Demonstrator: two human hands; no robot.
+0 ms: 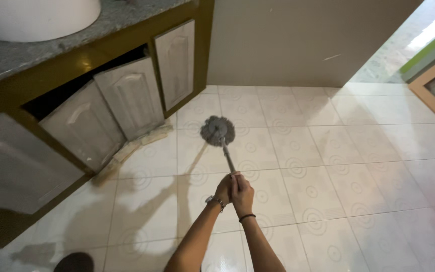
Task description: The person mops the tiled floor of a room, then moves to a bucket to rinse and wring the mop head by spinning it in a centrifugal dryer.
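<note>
Both my hands grip the top of a mop handle (227, 158). My left hand (224, 189), with a metal bracelet at the wrist, wraps the handle from the left. My right hand (242, 194), with a dark band at the wrist, closes over it from the right. The grey round mop head (217, 130) rests flat on the white tiled floor (328, 166), out in front of me near the cabinet doors.
A wooden vanity (76, 55) with a granite top and white basin (31, 17) runs along the left. Two of its pale doors (127, 95) lean loose against it. A beige wall (298, 40) stands ahead, and a doorway (429, 55) opens at the right.
</note>
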